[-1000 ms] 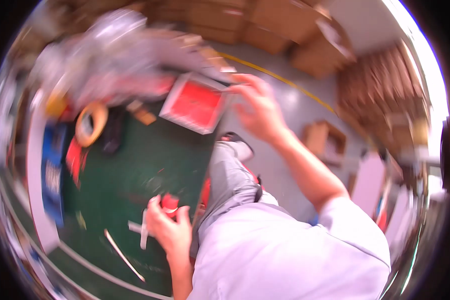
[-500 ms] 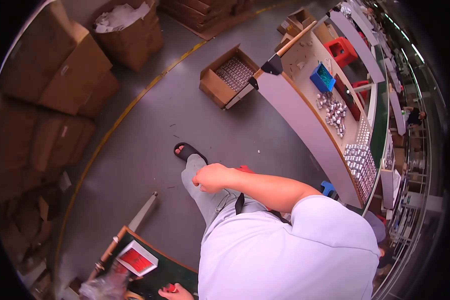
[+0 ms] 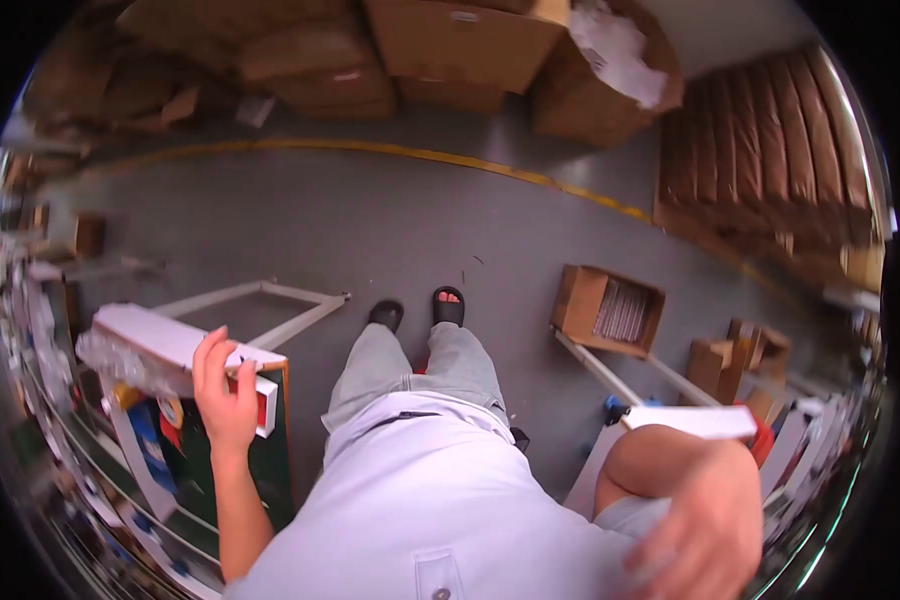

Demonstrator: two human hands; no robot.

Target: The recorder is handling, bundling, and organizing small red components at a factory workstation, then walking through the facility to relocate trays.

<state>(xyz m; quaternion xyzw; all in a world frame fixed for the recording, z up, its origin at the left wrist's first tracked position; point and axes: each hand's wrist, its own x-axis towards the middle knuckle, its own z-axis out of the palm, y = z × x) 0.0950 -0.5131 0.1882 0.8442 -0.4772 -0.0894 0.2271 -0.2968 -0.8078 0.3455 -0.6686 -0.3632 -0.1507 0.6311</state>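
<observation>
My left hand is raised over the end of a green-topped workbench at the left. Its fingers are stretched and apart, with no held thing visible. Close beside its thumb lies a white box with red contents, partly hidden by the hand. My right hand is lifted in front of my chest at the lower right, the elbow bent. Motion smears its fingers, so whether it holds anything does not show. Behind that arm is the white edge of another workbench.
An open carton with rows of small items stands at the right bench's legs. Metal legs jut out from the left bench. Large brown cartons and brown stacked bundles lie beyond a yellow floor line. Clear plastic bags rest at left.
My view has swung left, bringing the left bench nearer. My left hand has come up with fingers spread; a red item at it before no longer shows. My right hand has moved from my lap to the lower right.
</observation>
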